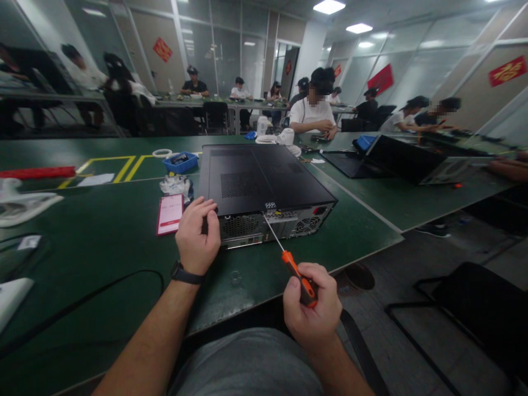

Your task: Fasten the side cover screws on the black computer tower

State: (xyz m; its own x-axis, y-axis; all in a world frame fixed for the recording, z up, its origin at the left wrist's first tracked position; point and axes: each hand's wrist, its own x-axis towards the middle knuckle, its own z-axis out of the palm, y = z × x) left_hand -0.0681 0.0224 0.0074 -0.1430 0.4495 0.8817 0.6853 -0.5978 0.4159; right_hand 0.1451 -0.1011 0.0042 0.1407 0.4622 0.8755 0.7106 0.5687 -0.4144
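1. On the green bench [136,242], right before the wearer: black desktop PC case [251,170], lying flat, rear I/O side facing the wearer.
2. Screwdriver [291,264], orange and dark grip: tip at the case's rear top edge, about mid-width. Right hand [315,308] closed round the handle, firm grip.
3. Left hand [198,236] part-open, fingers loosely curled, thumb apart, against the near-left corner of the case. Looks like bracing; no separate item visible in it.
4. Progress, my read: early. Top panel is on, and I see no gap along its edge. Driver is at the fastening point; loosening or tightening, can't tell. No loose screws visible near the case. Left: finish at that point, then any other rear fasteners; count not readable.
5. Writing on case: small black-and-white sticker [270,205] beside the tip, too small to read. No brand legible on case or driver.
6. Left of case: red-edged phone [171,212], pale screen with a line of digits, too blurred, plus a red bar at the bottom. White paper sheet [97,180] farther left, nothing legible.
7. Back wall: red diamond poster [163,49], gold character blurred. Right wall: red banner [508,71], gold characters, not readable.
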